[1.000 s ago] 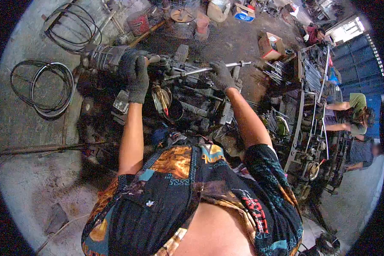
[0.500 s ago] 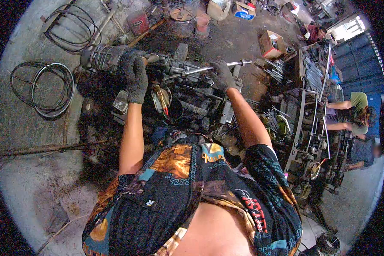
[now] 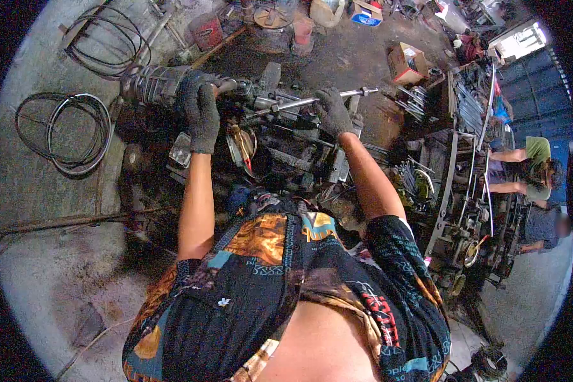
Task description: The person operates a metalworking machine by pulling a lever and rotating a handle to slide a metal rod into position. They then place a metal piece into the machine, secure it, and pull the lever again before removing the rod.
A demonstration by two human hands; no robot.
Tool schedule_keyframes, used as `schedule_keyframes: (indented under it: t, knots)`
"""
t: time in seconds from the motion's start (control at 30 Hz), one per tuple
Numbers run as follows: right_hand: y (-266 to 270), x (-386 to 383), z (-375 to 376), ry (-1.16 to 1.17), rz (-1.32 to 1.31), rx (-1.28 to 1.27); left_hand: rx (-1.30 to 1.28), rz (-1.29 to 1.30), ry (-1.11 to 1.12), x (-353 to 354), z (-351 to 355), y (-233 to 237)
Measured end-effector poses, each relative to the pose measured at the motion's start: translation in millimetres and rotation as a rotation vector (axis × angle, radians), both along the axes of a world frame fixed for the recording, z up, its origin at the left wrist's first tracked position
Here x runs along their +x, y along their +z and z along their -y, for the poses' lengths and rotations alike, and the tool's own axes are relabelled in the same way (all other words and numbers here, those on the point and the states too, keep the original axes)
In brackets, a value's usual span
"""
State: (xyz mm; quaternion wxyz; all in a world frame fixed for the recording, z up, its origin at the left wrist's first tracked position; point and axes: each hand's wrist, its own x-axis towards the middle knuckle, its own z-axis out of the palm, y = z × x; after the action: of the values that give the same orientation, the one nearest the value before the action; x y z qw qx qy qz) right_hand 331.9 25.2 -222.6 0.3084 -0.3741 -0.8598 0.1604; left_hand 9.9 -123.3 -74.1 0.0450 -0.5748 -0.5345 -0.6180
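Note:
Both hands wear dark grey work gloves over a greasy machine [image 3: 293,143]. My right hand [image 3: 332,113] is closed around a long shiny metal rod [image 3: 293,106], which lies slantwise with its stepped, thinner end sticking out to the right. The rod's left end reaches the middle of the machine. My left hand [image 3: 202,118] is closed at the machine's left part, beside a ribbed motor [image 3: 159,86]; its fingertips are hidden, so what it grips cannot be made out. Below, between the hands, a shallow dish [image 3: 251,145] holds a brush [image 3: 242,151] with a red tip.
Coiled black hoses [image 3: 60,137] lie on the floor at left. A cardboard box [image 3: 407,62] and a bundle of metal rods [image 3: 414,102] are at right. Beyond a rack [image 3: 444,191], a person in a green shirt [image 3: 537,156] and another in dark clothes [image 3: 540,226] are at work.
The rod's right end has shifted slightly right and up, with my right hand still around it. My left hand stays in nearly the same place.

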Motion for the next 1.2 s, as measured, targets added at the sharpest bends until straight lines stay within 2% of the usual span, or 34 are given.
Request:
schedule_keyframes:
  t: [0.03, 0.07, 0.1, 0.17, 0.23, 0.3, 0.37, 0.4, 0.47, 0.57, 0.7, 0.77, 0.97, 1.2]
  knots:
    - [-2, 0, -1, 0.015, -0.001, -0.026, -0.096, 0.083, 0.001, -7, -1, -14]
    - [-2, 0, 0, 0.014, -0.002, -0.028, -0.191, 0.165, 0.001, -4, 0, -9]
    - [-3, 0, 2, 0.002, -0.006, 0.003, -0.192, 0.165, 0.0, -1, 2, -4]
    - [-2, 0, 3, -0.01, -0.011, 0.036, -0.063, -0.021, 0.048, 5, 6, 10]
    - [-1, 0, 4, 0.0, -0.038, 0.037, -0.124, 0.062, 0.039, -5, 0, -9]
    - [10, 1, 9, -0.004, -0.012, -0.018, -0.185, 0.146, 0.029, 0, 3, -1]
    - [12, 1, 9, -0.008, 0.014, -0.071, -0.137, -0.034, 0.084, 3, 9, 10]
    - [10, 2, 7, 0.004, 0.013, -0.041, -0.138, -0.034, 0.084, 3, 8, 8]
    - [6, 3, 7, 0.014, 0.01, -0.013, -0.165, 0.137, -0.03, 0, 4, 1]
    - [6, 4, 8, 0.014, 0.023, 0.014, -0.255, 0.157, 0.071, -12, 0, -22]
    - [3, 6, 7, -0.003, 0.041, -0.007, -0.193, 0.082, 0.149, -7, 1, -14]
    - [3, 6, 8, -0.005, 0.05, -0.022, -0.091, 0.026, 0.011, -7, 1, -4]
    - [0, 7, 5, -0.003, 0.072, -0.061, -0.108, 0.061, 0.015, 3, 4, 10]
    - [12, 6, 15, -0.028, 0.046, -0.019, -0.054, 0.092, -0.061, -1, 0, 2]
